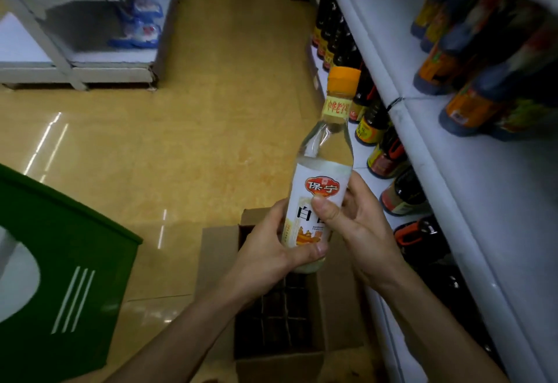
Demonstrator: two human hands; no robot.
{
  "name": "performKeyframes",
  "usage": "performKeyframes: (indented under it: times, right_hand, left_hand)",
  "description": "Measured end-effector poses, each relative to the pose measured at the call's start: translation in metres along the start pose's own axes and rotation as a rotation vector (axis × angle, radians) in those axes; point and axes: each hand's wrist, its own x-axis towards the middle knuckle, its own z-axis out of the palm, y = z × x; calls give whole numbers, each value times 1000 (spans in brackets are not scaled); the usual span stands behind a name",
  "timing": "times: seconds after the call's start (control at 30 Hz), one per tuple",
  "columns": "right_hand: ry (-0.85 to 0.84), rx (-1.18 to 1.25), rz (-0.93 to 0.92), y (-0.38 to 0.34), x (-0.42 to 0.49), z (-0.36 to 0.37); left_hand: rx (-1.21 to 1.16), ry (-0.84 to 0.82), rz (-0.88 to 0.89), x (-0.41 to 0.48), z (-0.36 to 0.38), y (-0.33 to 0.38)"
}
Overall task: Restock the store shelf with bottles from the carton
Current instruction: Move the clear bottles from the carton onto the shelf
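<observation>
Both hands grasp one clear bottle with an orange screw cap and a white paper label (322,168). The left hand (271,249) wraps the lower part, with its thumb across the bottom of the label. The right hand (363,228) holds the middle from the other side, with its thumb pressed on the label. The bottle is nearly upright, cap away from the person, and it hangs in the air directly above the open brown cardboard carton with inner dividers (213,265), which stands on the glossy yellow floor (181,141) below the hands.

To the right of the hands runs the white metal shelf (422,156), and under its edge stand dark sauce bottles with yellow and red labels (388,156), packed closely.

I think the main danger is the handover. If one hand lets go before the other has a firm hold, the smooth bottle may slip and fall on the carton or on the hard floor. Another danger is the tight row: the bottle may knock a neighbour over when it is pushed in. I cannot tell where a free place is.
</observation>
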Motion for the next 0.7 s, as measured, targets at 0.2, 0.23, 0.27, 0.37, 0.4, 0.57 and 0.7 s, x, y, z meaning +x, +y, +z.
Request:
performKeyframes:
  times: [0.2,0.23,0.27,0.37,0.4,0.57,0.7]
  right_hand:
    - [30,-27,-34,-167,-27,12]
    - [36,-38,-41,-191,-31,15]
    - [43,-45,-49,-216,-36,17]
    - [64,-52,-77,-298,-54,22]
    - [69,-58,-91,-324,-61,22]
    - [113,-109,-166,-439,-92,18]
    - [160,-141,-221,-499,-111,5]
  left_hand:
    - [-16,-35,35,-54,10,160]
    - [-11,-39,44,-62,12,183]
    - [-7,-43,57,-70,15,207]
    - [-12,-73,91,-98,22,285]
    - [-11,-89,101,-106,25,310]
    - [8,-170,159,-137,45,417]
    - [26,-230,211,-149,70,474]
